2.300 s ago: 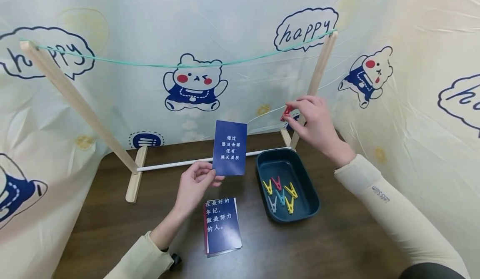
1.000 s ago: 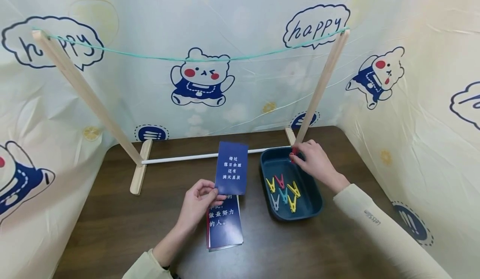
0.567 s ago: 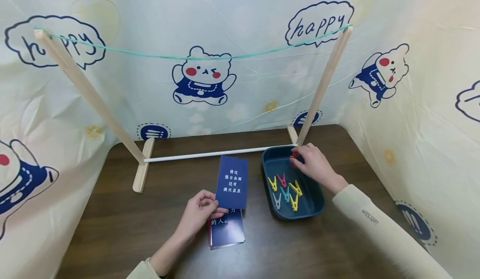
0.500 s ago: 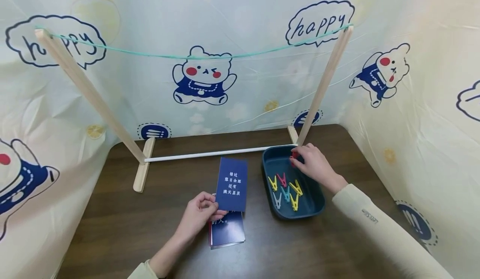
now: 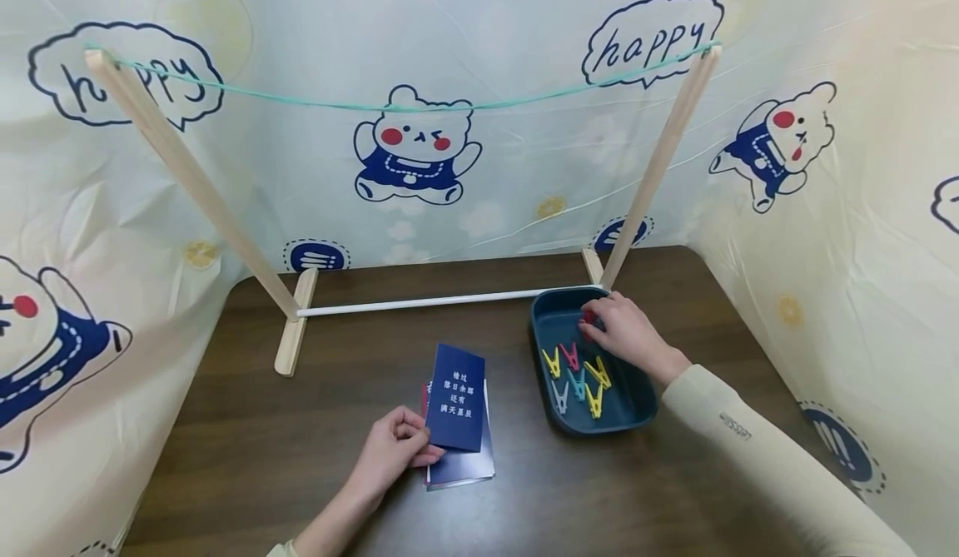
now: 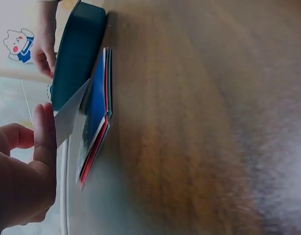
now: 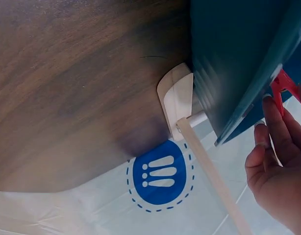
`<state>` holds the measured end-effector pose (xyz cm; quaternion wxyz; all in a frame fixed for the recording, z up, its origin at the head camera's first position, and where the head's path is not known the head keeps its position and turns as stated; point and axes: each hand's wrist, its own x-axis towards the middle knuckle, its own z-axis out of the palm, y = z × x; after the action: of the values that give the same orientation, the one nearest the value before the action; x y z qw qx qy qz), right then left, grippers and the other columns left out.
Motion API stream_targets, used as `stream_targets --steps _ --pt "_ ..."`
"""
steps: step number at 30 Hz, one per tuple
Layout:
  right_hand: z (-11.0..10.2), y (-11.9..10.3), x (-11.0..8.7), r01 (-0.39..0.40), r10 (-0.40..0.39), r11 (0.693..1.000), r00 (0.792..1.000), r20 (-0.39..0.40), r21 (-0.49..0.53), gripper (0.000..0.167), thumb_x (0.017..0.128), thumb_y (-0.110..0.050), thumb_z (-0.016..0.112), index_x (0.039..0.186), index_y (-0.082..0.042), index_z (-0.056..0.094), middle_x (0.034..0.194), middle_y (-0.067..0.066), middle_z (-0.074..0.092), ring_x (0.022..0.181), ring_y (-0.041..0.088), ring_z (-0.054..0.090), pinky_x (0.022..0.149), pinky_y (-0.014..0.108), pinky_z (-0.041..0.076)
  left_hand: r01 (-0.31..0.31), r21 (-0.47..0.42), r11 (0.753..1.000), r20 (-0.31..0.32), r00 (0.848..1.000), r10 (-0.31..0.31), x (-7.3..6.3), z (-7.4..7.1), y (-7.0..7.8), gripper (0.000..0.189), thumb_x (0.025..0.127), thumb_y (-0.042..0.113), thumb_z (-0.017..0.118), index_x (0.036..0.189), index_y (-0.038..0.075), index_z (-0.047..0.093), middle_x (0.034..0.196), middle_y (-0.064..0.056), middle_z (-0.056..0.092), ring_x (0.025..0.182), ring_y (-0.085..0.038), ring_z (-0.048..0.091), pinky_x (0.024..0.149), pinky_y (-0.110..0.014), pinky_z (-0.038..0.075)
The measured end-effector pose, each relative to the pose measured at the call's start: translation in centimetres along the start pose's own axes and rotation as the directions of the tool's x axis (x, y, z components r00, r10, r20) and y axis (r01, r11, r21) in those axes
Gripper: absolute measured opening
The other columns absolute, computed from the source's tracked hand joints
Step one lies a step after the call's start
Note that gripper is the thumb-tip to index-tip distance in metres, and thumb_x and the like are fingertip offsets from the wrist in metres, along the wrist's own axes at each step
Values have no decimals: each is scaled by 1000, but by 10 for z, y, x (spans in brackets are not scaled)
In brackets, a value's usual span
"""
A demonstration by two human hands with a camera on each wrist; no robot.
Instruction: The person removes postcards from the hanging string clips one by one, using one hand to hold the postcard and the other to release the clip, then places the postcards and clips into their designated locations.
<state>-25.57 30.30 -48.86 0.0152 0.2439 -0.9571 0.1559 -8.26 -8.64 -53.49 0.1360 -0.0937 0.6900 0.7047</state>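
Between thumb and fingers of my left hand [image 5: 395, 447] is a dark blue card [image 5: 455, 399] with white writing, tilted over a card stack [image 5: 472, 465]. In the left wrist view the card's far edge comes right to the top of the stack [image 6: 95, 105]. My right hand [image 5: 628, 334] pinches a red clothespin [image 7: 284, 89] at the back right of a dark teal tray [image 5: 558, 322]. Several yellow, blue, grey and red clothespins [image 5: 595, 401] lie on the tray's floor. The fingers partly hide the held clothespin in the head view.
Behind the tray and cards stands a wooden frame with a left post [image 5: 195, 186] and a right post [image 5: 663, 166]. A green cord [image 5: 352, 107] spans their tops and a white rod [image 5: 419, 302] joins the feet. A printed sheet [image 5: 509, 32] encloses the brown table [image 5: 360, 374].
My right hand has come down from beside the right post into the tray, still pinching the red clothespin. My left hand has lowered the blue card over the stack.
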Motion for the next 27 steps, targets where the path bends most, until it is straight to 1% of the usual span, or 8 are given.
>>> stream_targets --steps 4,7,10,12,15,19,22,27 --pt "2 1 2 -6 6 1000 999 53 -12 35 96 -25 77 120 0 73 101 12 73 89 24 59 78 42 56 22 16 1000 33 999 -23 -2 -4 -5 13 97 -7 58 108 -12 53 80 -15 70 71 -27 77 67 -36 64" --pt "5 3 3 -8 12 999 996 87 -47 33 97 -26 76 117 0 73 99 10 72 87 23 58 77 40 55 20 49 999 72 997 -24 -4 -6 -6 13 99 -3 61 106 -11 54 79 -13 69 66 -21 74 62 -34 63" --pt "7 4 4 -15 25 997 993 119 -77 28 97 -26 76 111 -3 74 93 7 71 84 22 56 75 38 54 -7 130 992 112 994 -7 -5 -7 -8 13 98 1 64 101 -9 56 75 -11 68 58 -16 70 56 -31 61" --pt "7 4 5 -19 32 996 988 153 -88 23 97 -27 76 105 -5 74 87 4 69 81 21 55 72 36 53 -36 201 979 121 993 11 -7 -8 -8 12 97 3 66 97 -6 59 72 -10 67 53 -13 65 51 -29 59" --pt "8 4 5 -13 36 994 978 207 -112 20 97 -28 75 99 -8 73 79 0 64 77 19 53 70 33 52 -88 339 937 104 993 56 -8 -8 -8 11 95 6 70 90 0 61 65 -6 64 46 -10 58 45 -24 51" --pt "8 3 5 0 40 987 968 249 -159 21 97 -29 76 96 -8 73 75 0 62 74 19 52 66 32 52 -120 492 862 73 993 97 -9 -8 -9 14 93 12 73 84 8 63 58 1 59 42 -9 51 44 -23 40" --pt "6 2 6 -1 47 986 962 269 -169 22 97 -29 76 95 -7 73 73 -1 61 73 19 53 65 32 52 -119 547 828 74 993 94 -9 -9 -10 16 93 13 74 82 10 63 58 4 58 43 -9 51 44 -23 40" --pt "4 -1 12 1 51 986 950 308 -166 22 97 -28 76 96 -6 75 71 -1 60 69 17 55 63 29 55 -141 598 789 88 990 110 -10 -11 -12 16 91 13 75 79 11 63 60 6 57 50 -8 51 47 -22 40"
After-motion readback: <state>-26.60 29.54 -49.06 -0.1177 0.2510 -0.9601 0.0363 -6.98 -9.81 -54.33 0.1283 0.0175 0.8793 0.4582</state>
